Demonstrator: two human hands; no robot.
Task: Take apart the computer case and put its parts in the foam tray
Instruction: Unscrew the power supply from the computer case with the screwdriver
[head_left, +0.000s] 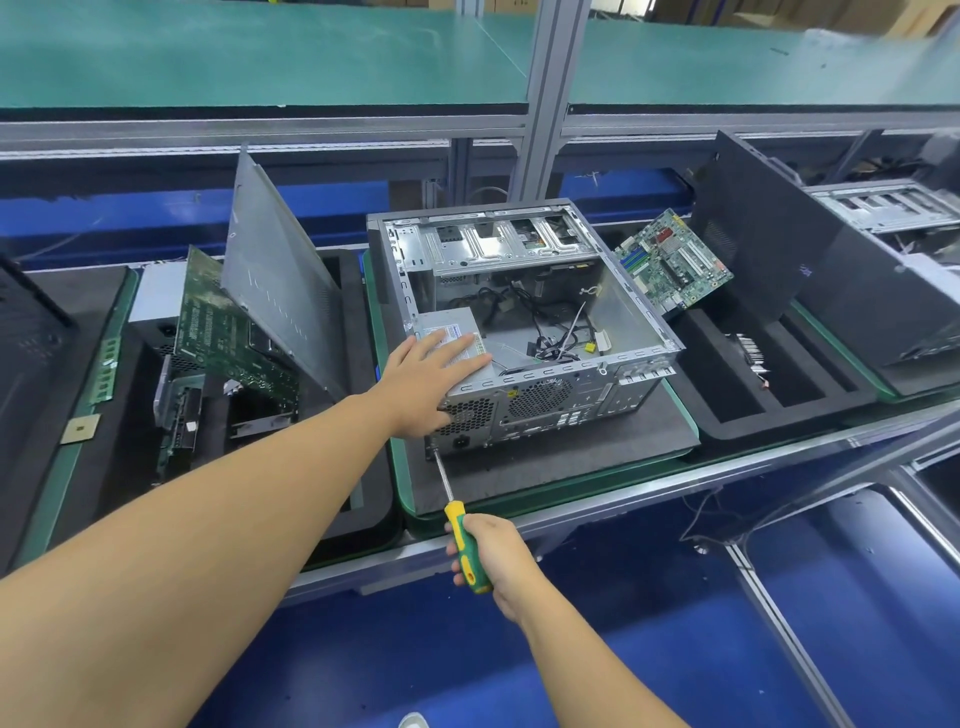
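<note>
At frame centre the left hand (431, 376) is pressing flat on the power supply (457, 338); the right hand (493, 558) is gripping the screwdriver (465, 540), which should be staying square to the rear screw.

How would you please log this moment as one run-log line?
left hand: flat on power supply | right hand: grips screwdriver | tip: at computer case rear corner
</note>
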